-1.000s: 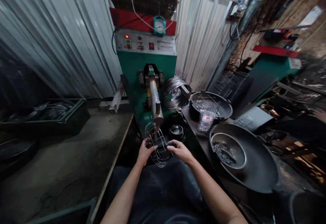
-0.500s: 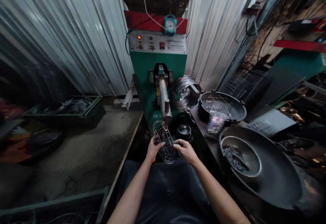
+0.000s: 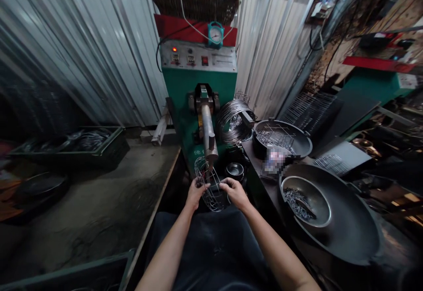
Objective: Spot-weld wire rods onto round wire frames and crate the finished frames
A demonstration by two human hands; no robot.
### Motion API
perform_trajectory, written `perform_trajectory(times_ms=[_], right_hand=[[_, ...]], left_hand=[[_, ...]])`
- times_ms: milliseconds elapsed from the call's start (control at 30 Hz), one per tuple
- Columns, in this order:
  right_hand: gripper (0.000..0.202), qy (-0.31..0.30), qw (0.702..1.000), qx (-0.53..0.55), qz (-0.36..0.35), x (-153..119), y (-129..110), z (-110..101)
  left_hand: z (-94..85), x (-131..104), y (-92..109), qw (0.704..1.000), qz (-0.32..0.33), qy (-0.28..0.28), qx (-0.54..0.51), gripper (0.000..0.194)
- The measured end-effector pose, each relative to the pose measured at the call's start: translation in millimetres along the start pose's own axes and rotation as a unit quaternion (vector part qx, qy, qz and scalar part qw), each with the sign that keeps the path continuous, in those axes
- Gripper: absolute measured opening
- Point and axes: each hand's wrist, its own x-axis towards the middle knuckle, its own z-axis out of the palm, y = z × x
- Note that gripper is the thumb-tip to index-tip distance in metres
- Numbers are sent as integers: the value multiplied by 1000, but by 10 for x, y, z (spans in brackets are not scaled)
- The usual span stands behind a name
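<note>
A round wire frame (image 3: 213, 202) with curved loops sits tilted at the tip of a green spot welder (image 3: 178, 83). The welder's metal arm (image 3: 208, 132) reaches forward and down, and its tip meets the frame's wires; whether they touch is too small to tell. My left hand (image 3: 195, 194) grips the frame's left side between thumb and fingers. On the right side, my right hand (image 3: 235, 192) pinches a wire of the same frame with its fingertips. The lower electrode is mostly hidden behind the frame.
To the right stand a pan (image 3: 306, 141) of wire pieces and a large wok (image 3: 353, 229) with a metal bowl (image 3: 325, 203) of small parts. A wire coil (image 3: 228, 125) hangs beside the welder. Green crates (image 3: 112, 150) lie left, past a board edge (image 3: 158, 203).
The whole view has shifted slightly, so the scene sits further left. Both hands keep hold of the wire frame at the welder's tip, with little change in their grip.
</note>
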Motion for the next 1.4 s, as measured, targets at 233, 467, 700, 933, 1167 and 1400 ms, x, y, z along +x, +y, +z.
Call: perform_trajectory(times_ms=[233,467,700,933,1167,1400], right_hand=[[17,18,998,-45,-33,172,-137,59],[20,-14,1000,-14,0,118,-20,-17],[16,-74,996,-39,15,-112,76,-139],[15,-25,999,-36,-13,70,-34,-11],[16,-38,999,-5,1,-60,31,21],[15,-12,1000,-19,-19,76,-94,38]], left_hand=[[23,5,55,998,-57,1,5,66],[-113,-44,54,998,-37,-40,15,66],[-68,-122,38,999,-49,-6,-14,68],[-15,-94,138,996,-85,-2,-4,60],[-91,-169,127,994,-93,-57,-33,49],[-60,-142,111,992,-103,-55,-56,45]])
